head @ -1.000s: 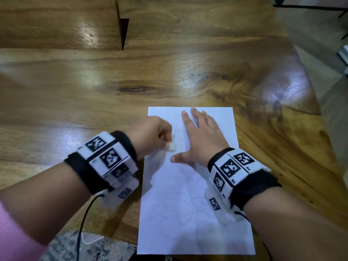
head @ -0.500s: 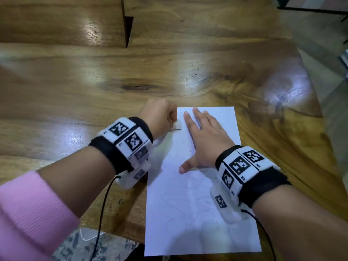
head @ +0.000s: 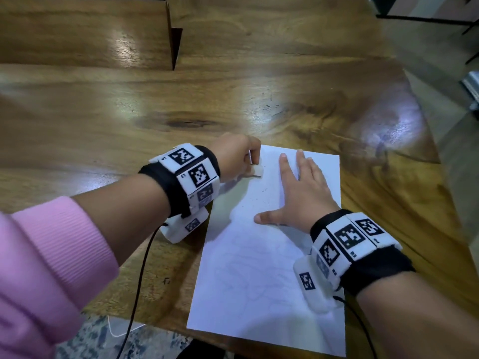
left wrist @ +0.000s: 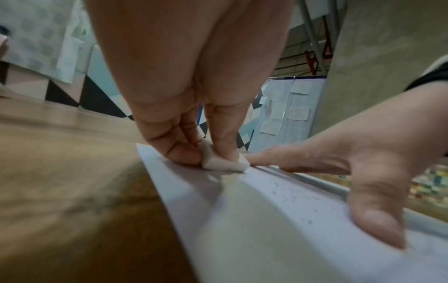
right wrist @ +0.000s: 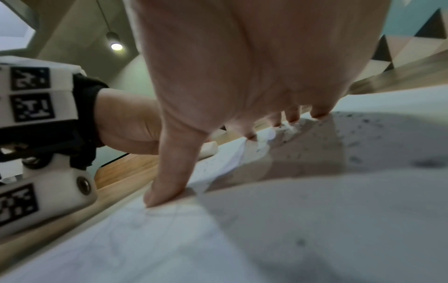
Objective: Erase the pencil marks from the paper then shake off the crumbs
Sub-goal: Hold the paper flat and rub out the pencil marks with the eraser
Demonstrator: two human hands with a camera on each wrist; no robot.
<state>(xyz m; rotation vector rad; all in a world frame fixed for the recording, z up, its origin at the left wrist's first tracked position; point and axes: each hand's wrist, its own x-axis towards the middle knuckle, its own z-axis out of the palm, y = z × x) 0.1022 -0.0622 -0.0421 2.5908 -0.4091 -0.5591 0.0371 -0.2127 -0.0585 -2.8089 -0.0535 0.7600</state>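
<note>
A white sheet of paper (head: 264,275) lies on the wooden table, faint pencil lines across its lower half. My left hand (head: 237,158) pinches a small white eraser (head: 257,171) and presses it on the sheet near its far left corner. In the left wrist view the eraser (left wrist: 224,162) sits between thumb and curled fingers, touching the paper (left wrist: 278,220). My right hand (head: 302,193) lies flat on the upper part of the sheet, fingers spread and straight. Dark eraser crumbs (right wrist: 349,134) dot the paper (right wrist: 242,239) around the right hand (right wrist: 242,76).
The wooden table (head: 129,125) stretches far and left of the sheet. A gap between two table sections (head: 175,45) lies at the back. The table's near edge runs just below the paper, with patterned floor (head: 98,338) beneath. A black cable (head: 137,286) hangs from my left wrist.
My left hand has carried the eraser up the sheet from beside the right thumb to the far left corner. The right hand stayed flat on the paper.
</note>
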